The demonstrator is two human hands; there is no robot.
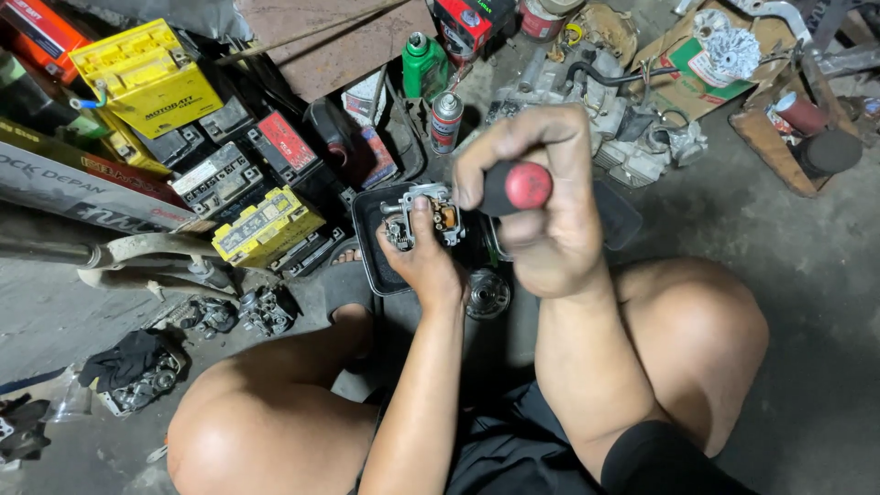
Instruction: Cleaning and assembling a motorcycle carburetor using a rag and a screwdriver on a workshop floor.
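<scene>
small metal carburetor, brass part showing.

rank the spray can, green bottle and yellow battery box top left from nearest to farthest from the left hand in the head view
1. spray can, just above the left hand
2. green bottle, farther up behind the can
3. yellow battery box, far at top left

A grey, stained concrete floor spreads under dim light, crowded at the far side with yellow battery boxes and cardboard.
</scene>
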